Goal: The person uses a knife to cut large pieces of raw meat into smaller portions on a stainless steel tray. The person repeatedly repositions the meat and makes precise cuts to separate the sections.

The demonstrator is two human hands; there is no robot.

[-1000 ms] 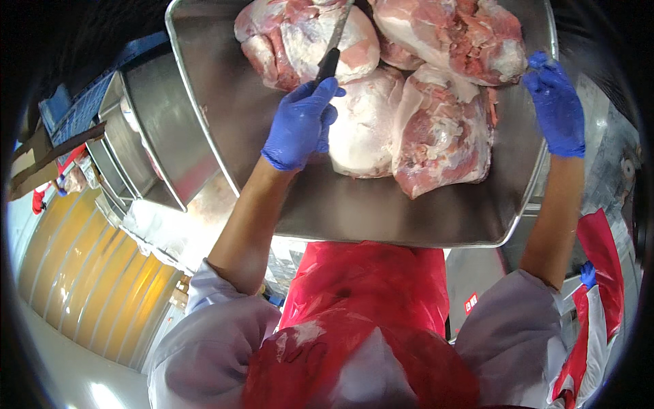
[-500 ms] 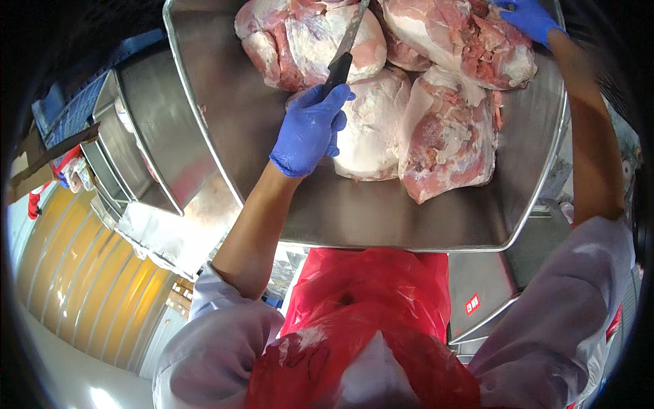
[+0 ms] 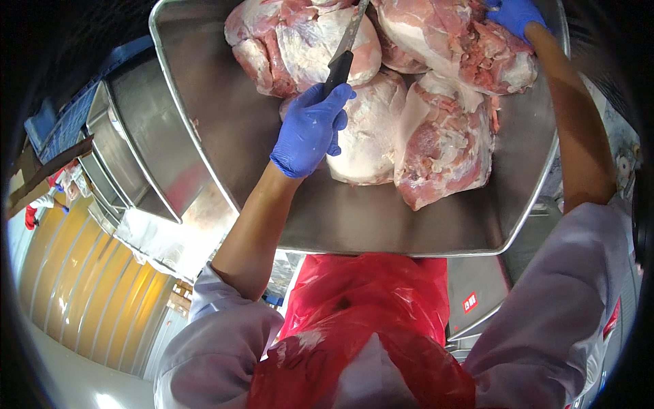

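Note:
Large raw cuts of meat lie in a deep steel tub [image 3: 402,232]. My blue-gloved left hand [image 3: 312,133] is wrapped round the black handle of a knife [image 3: 344,58], whose blade points up and away over the far left meat cut [image 3: 320,51]. Just beyond that hand sits a pale, fat-covered cut [image 3: 371,129], beside a redder cut [image 3: 446,146]. At the far right, my gloved right hand [image 3: 514,15] grips the far edge of a big meat cut [image 3: 443,37]. Its fingertips are partly hidden by the meat and the picture's edge.
More steel tubs [image 3: 150,143] stand to the left, near a blue plastic crate [image 3: 61,129]. A worker in a white sleeve [image 3: 44,202] shows at the far left. Beyond is a yellow strip curtain [image 3: 88,273]. My red apron [image 3: 368,293] is close to the tub's near rim.
The view has shifted slightly, and my right hand sits a little higher and further left. Both grips look the same. More of the worker's arm shows at the far left.

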